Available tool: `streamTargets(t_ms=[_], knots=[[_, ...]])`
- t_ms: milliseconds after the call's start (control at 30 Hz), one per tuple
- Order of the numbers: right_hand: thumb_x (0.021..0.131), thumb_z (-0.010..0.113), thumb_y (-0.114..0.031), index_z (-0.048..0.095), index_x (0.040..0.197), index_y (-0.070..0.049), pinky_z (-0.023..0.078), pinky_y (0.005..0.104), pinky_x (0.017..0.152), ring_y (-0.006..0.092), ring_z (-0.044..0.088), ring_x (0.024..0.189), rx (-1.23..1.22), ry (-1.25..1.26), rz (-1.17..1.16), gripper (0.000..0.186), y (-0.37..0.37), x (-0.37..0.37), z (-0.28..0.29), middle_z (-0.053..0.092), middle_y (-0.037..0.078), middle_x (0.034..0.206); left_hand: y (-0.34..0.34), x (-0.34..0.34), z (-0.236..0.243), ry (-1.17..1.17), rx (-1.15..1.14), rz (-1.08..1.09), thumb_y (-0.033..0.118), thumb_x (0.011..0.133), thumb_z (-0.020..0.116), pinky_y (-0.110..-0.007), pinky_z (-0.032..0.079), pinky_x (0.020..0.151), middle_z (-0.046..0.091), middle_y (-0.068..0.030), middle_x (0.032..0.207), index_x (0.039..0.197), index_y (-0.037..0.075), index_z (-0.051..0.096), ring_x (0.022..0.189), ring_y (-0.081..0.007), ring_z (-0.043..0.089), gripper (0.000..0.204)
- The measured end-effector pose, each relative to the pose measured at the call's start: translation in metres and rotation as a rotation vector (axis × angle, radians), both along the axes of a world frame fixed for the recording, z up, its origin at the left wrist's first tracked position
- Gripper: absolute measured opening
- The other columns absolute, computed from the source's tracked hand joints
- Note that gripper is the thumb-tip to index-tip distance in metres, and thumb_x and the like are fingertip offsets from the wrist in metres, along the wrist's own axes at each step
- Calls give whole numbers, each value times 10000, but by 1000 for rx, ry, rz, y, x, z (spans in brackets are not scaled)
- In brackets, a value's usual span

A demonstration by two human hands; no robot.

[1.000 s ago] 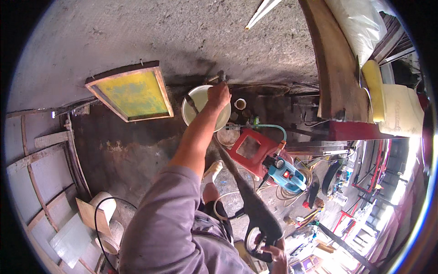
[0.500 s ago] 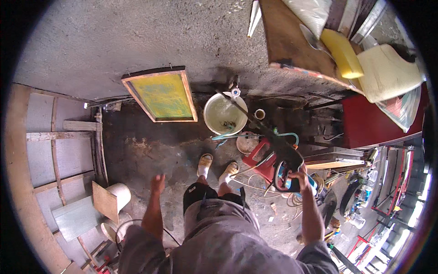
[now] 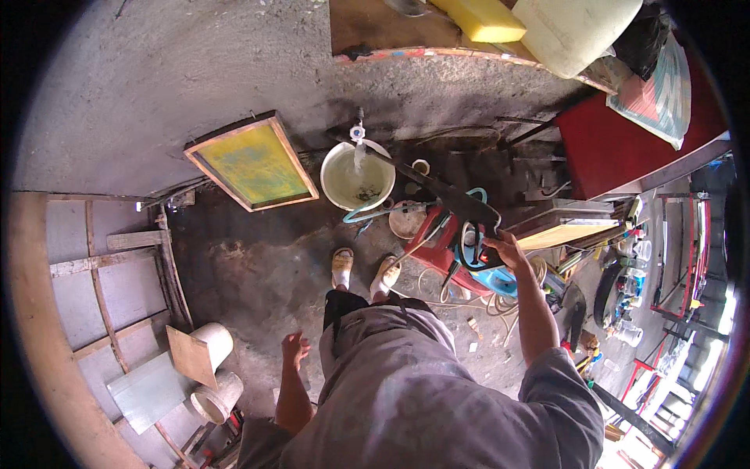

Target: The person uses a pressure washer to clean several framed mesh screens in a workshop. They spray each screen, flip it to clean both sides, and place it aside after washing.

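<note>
My right hand (image 3: 506,250) is shut on the handle of a long black spray gun (image 3: 457,202), whose barrel points up-left toward a white bucket (image 3: 337,168). A tap (image 3: 357,131) on the wall runs water into that bucket. My left hand (image 3: 295,349) hangs at my side, fingers apart, holding nothing. Just left of the gun's handle stands a red washer machine (image 3: 432,244), with a blue unit (image 3: 501,283) under my right wrist. My sandalled feet (image 3: 342,267) stand on wet dark ground below the bucket.
A wooden frame with a yellow screen (image 3: 254,162) leans against the wall, left of the bucket. Hoses and cables (image 3: 375,213) lie coiled around the machine. Two pale buckets and a board (image 3: 205,361) sit lower left. A red table (image 3: 625,148) and cluttered racks stand right.
My left hand has come off the tap and dropped to my side. Water now runs into the bucket. My right hand has lifted the spray gun toward the bucket.
</note>
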State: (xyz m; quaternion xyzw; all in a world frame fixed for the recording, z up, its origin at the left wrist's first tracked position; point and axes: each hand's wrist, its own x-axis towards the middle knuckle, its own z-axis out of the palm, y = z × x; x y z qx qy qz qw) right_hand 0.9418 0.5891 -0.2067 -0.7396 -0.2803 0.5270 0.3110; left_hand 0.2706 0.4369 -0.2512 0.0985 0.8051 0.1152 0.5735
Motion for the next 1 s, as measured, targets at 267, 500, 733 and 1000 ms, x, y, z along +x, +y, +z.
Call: streamTargets(t_ms=[267, 500, 733, 1000], knots=[[719, 681, 98, 507, 1218, -21, 513, 279, 725, 128, 602, 858, 147, -182, 198, 542, -30, -1, -26, 615, 38, 986, 71, 11, 12, -68, 145, -36, 348, 876, 591, -308, 464, 578, 639, -75, 840, 1085, 112, 549, 685, -179, 624, 318], [681, 753, 37, 484, 1249, -8, 509, 290, 763, 160, 614, 886, 107, -297, 47, 630, -35, -7, -28, 614, 85, 1068, 87, -2, 5, -55, 128, -120, 405, 873, 596, -382, 492, 703, 647, -70, 881, 1095, 120, 533, 748, -205, 640, 367], [775, 710, -390, 621, 1142, -111, 491, 361, 744, 215, 647, 880, -83, -655, 124, 469, -18, -33, 16, 678, 87, 920, 92, -14, 3, -31, 388, -143, 327, 883, 590, -307, 444, 414, 627, -85, 730, 945, 37, 584, 540, -178, 607, 297], [883, 558, -465, 591, 1166, -105, 400, 423, 946, 320, 512, 1102, -5, -1230, 240, 459, -46, -17, 25, 573, 162, 1146, 190, -83, -34, 163, 420, -511, 369, 880, 578, -368, 493, 658, 644, -130, 816, 987, -21, 571, 710, -229, 645, 405]])
